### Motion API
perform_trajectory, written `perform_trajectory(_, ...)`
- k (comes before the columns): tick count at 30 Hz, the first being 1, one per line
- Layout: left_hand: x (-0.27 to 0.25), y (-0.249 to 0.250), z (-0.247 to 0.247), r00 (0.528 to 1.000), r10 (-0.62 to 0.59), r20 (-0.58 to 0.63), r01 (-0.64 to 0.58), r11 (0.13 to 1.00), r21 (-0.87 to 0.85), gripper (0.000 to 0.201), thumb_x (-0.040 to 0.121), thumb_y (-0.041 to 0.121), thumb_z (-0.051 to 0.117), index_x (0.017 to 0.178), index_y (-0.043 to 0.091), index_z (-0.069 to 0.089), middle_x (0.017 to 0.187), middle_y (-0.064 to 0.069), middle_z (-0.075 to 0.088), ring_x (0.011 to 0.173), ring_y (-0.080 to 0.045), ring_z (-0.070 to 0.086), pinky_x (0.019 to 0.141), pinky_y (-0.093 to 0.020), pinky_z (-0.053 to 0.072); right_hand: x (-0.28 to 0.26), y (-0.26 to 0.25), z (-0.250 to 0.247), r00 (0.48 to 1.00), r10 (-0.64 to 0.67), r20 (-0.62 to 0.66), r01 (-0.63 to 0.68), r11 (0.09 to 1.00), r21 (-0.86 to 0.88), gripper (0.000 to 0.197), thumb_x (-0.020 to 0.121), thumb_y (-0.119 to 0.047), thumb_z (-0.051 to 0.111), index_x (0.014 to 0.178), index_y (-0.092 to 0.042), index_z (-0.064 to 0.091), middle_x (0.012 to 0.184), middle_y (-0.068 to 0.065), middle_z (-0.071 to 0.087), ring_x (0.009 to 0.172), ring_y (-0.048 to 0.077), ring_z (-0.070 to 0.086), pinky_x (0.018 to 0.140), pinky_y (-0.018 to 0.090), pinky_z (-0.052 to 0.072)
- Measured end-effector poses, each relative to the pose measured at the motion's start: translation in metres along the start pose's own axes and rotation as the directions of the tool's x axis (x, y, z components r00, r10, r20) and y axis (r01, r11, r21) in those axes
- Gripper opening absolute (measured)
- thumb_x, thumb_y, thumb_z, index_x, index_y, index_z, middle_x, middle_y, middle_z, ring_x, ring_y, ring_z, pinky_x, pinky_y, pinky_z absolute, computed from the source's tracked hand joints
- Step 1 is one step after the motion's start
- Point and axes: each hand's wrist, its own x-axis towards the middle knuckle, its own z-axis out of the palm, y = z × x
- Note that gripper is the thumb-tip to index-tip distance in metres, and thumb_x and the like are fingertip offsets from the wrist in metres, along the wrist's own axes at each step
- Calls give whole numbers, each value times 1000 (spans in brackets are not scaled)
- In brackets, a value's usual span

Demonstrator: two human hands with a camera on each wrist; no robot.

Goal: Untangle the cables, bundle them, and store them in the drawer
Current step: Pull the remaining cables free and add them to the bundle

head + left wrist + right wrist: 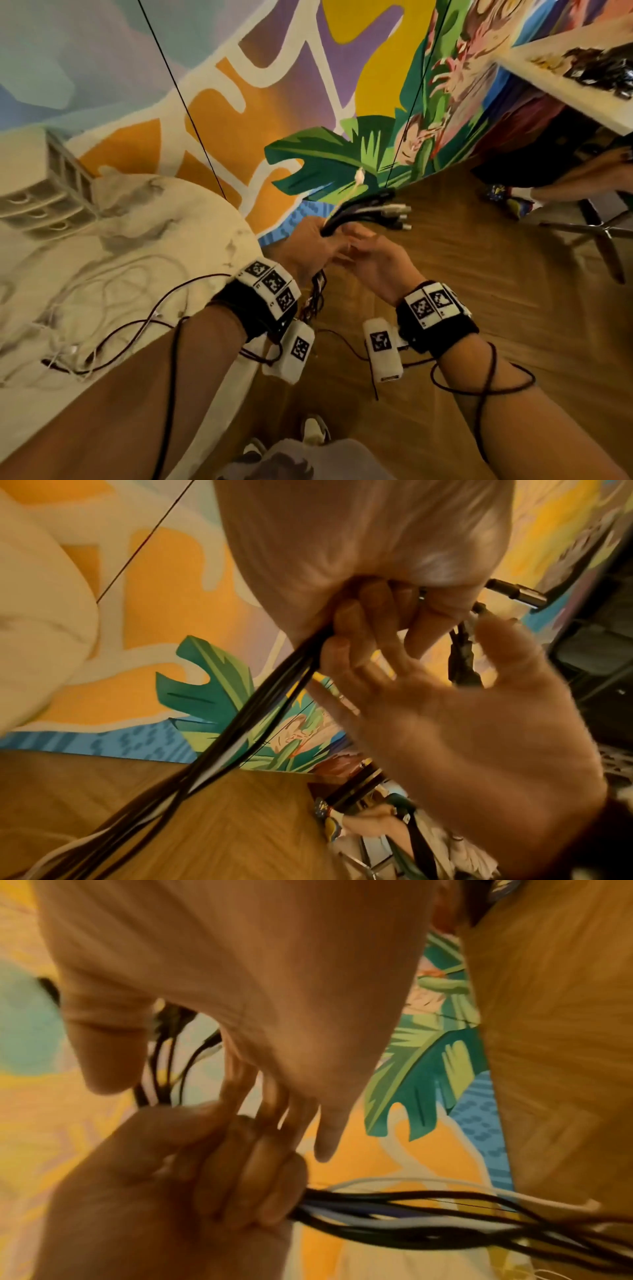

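- A person stands beside a round white table, the left hand raised just past the table's edge, over the wooden floor.
- The left hand's grip is clamped on a bundle of cables, mostly black with a few white strands; the fingers curl tightly round it.
- The plug ends fan out above the fist, pointing away from the table; one metal plug juts past the knuckles in the left wrist view.
- The rest of the bundle trails down below the fist, hanging clear of the table toward the floor.
- The right hand sits just beside the left, on the side away from the table; its grip is apart, fingers straight and spread, their tips touching the left fist and the cables.
- More loose white cables lie in a tangle on the table, well apart from the held bundle.
- A small white drawer unit stands at the far side of the table; whether its drawers are open or closed is hard to tell.
- A painted wall with green leaves rises behind the table.
- Both wrists wear black bands with printed markers, and thin dark wires loop along the forearms.
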Motion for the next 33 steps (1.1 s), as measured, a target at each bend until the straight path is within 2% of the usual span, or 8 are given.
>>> perform_trajectory(4, -5, -35, 4, 999, -41, 21, 39, 995, 89, 25, 86, 1, 57, 99, 21, 65, 99, -7, 68, 98, -17, 64, 86, -34, 52, 13, -4, 30, 1000, -1, -5, -1, 946, -323, 45, 82, -38, 64, 110, -3, 67, 117, 19, 65, 109, 30, 61, 98, 40, 46)
perform_trajectory(8, -18, -48, 1, 980, -190, -59, 191, 981, 17, 33, 91, 15, 58, 122, 4, 57, 123, -18, 60, 111, -30, 60, 93, -40, 51, 20, 1, 52, 994, -9, -113, -42, 897, -440, 48, 98, -31, 41, 74, -8, 76, 95, 19, 72, 100, 38, 63, 98, 47, 48)
perform_trajectory(13, -20, -45, -24, 993, -41, 107, -10, 899, 439, 30, 94, 25, 54, 121, 15, 57, 113, -3, 65, 103, -14, 61, 82, -21, 45, 25, 4, 55, 959, -127, -255, 8, 907, -420, 48, 101, -25, 36, 84, 4, 72, 84, 9, 74, 73, 26, 67, 65, 27, 56)
perform_trajectory(17, -22, -9, -49, 942, 253, -220, -93, 827, 555, 23, 91, 39, 55, 82, 18, 59, 70, 9, 57, 64, -7, 52, 56, -16, 36, 23, -5, 51, 957, -161, -242, 33, 886, -462, 45, 100, -16, 38, 64, -10, 63, 49, -5, 63, 43, 6, 56, 49, 19, 47)
perform_trajectory(21, -8, 29, -38, 969, 244, -31, -227, 936, 270, 61, 81, 44, 66, 133, 26, 40, 122, 4, 56, 105, -5, 55, 88, -18, 44, 25, 1, 57, 984, -170, -49, 104, 781, -616, 43, 101, -6, 34, 61, -13, 48, 41, -7, 50, 33, 5, 37, 36, 18, 31)
perform_trajectory(24, -2, 28, -19, 962, 267, 58, -273, 929, 252, 82, 74, 40, 74, 142, 26, 30, 119, 3, 57, 101, -7, 59, 89, -24, 49, 29, 19, 52, 982, -141, -125, 49, 832, -552, 29, 100, 3, 33, 78, -13, 42, 56, 2, 43, 35, 3, 41, 34, 19, 34)
perform_trajectory(29, 5, 8, -9, 813, 572, 113, -531, 647, 547, 41, 82, 19, 62, 123, 12, 58, 102, 1, 62, 89, -12, 57, 78, -23, 47, 20, 22, 39, 982, 47, -185, -169, 667, -725, 40, 95, 7, 44, 68, -24, 42, 62, -13, 44, 45, -7, 51, 48, 6, 41)
perform_trajectory(33, 8, -2, -9, 756, 649, 81, -563, 584, 585, 25, 82, 9, 54, 103, 6, 65, 95, -7, 64, 81, -18, 59, 67, -33, 52, 16, 17, 49, 995, 0, -102, -82, 604, -793, 33, 94, 4, 47, 64, -9, 51, 50, 1, 52, 41, 9, 48, 39, 20, 37)
